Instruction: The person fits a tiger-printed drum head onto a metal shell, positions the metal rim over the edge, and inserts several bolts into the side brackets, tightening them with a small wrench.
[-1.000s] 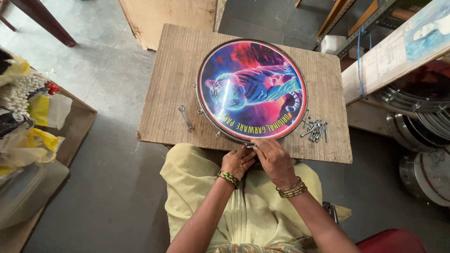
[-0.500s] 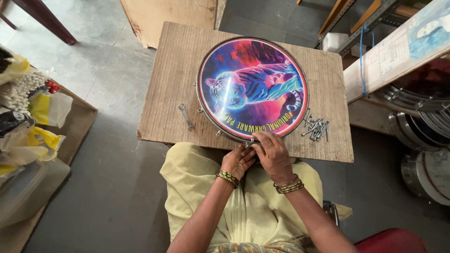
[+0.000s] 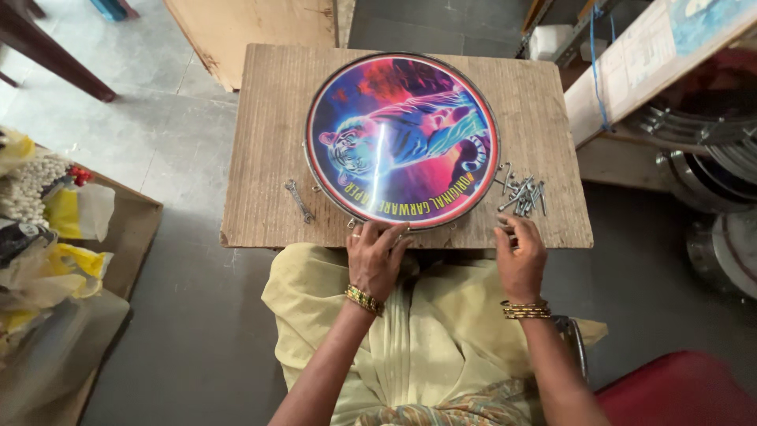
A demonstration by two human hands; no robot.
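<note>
Gold bangles ring both wrists above a pale yellow garment. The left hand (image 3: 377,256) rests its fingers on the near rim of the round drum (image 3: 402,140), curled at the edge; whether its grip clamps anything I cannot tell. The right hand (image 3: 520,254) lies at the table (image 3: 268,118) edge, fingers loosely bent, just short of the heap of metal bolts (image 3: 523,192) beside the drum. A small wrench (image 3: 299,200) lies left of the drum.

left hand (image 3: 375,256): fingers curled, pointing forward, bangle at wrist | right hand (image 3: 520,254): palm down, fingers bent
</note>
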